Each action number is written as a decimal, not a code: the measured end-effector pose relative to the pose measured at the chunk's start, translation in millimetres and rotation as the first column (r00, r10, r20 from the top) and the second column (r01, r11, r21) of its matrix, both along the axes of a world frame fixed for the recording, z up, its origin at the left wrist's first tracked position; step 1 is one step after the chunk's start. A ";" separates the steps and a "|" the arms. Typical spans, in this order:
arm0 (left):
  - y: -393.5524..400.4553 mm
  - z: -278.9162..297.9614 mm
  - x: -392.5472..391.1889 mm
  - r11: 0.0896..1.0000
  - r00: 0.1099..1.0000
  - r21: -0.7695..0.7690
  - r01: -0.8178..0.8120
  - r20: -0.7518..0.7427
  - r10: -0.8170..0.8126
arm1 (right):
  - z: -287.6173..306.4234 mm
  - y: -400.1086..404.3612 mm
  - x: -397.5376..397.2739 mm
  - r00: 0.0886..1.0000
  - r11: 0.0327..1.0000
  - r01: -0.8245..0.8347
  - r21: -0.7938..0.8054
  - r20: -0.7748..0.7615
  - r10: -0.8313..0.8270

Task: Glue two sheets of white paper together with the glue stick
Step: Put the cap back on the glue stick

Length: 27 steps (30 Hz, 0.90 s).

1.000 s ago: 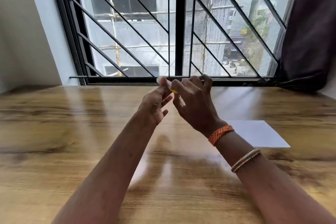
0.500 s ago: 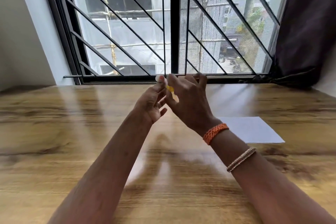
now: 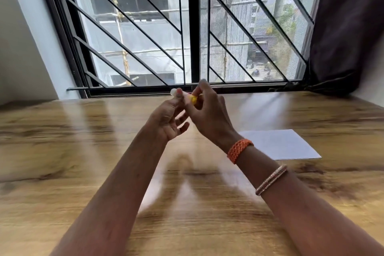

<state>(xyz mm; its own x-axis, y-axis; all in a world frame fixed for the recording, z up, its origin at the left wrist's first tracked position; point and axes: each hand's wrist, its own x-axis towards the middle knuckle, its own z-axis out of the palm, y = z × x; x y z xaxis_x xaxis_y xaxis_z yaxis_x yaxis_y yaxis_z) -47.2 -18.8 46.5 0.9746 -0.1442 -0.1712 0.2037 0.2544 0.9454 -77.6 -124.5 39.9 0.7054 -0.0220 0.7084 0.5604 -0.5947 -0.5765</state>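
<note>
Hands raised above table, left of paper. Left hand pinches glue stick; right hand grips its yellow end. Risk: two-finger pinch slips under twisting, stick drops.

The glue stick is mostly hidden. Only a white end and a bit of yellow peek out between the left hand and the right hand. It is too small and blurry to tell if the cap is on or off. The right hand's fingertips curl away from the camera, so how they hold it cannot be seen. The right arm covers the near left corner of the white paper. It is not clear if that is 1 sheet or 2. The worktop looks blurry at the bottom. The curtain is cut off by the edge.
</note>
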 end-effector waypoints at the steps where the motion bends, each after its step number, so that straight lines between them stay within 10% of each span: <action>1: 0.9 0.0 0.2 1.000 1.000 0.008 -0.007 -0.011 0.007 | -2.5 -1.2 0.6 0.983 0.966 0.125 -0.227 0.159 -0.090; 4: 1.9 -0.6 0.2 0.999 0.999 0.043 -0.028 -0.029 0.029 | -2.3 -4.3 0.7 0.867 0.680 0.459 -0.572 0.454 -0.203; 6: 0.7 -0.6 -1.0 0.999 0.999 0.041 -0.018 -0.028 0.019 | 0.3 -3.2 -2.2 0.884 0.741 0.422 -0.522 0.420 -0.207; 11: -1.1 0.4 -0.5 0.999 1.000 -0.045 -0.016 -0.004 0.015 | 2.2 -1.9 -1.4 0.991 0.993 0.112 -0.024 -0.073 -0.114; 14: -1.4 0.1 0.5 0.999 1.000 -0.039 -0.012 0.006 0.013 | 7.2 -2.4 1.7 0.959 0.935 -0.006 0.354 -0.261 0.106; 18: -1.2 -0.8 1.9 0.999 0.999 -0.004 -0.039 -0.005 0.039 | -0.2 0.4 -0.3 0.994 0.997 0.039 -0.062 0.103 -0.032; 21: -1.3 -2.5 2.0 0.999 0.999 0.005 -0.039 -0.019 0.039 | -2.6 -1.0 1.2 0.922 0.841 0.297 -0.451 0.364 -0.131; 27: -1.3 -3.2 4.1 0.998 0.999 -0.058 -0.038 -0.003 0.038 | -3.6 -0.6 4.0 0.983 0.987 0.115 -0.110 0.154 -0.097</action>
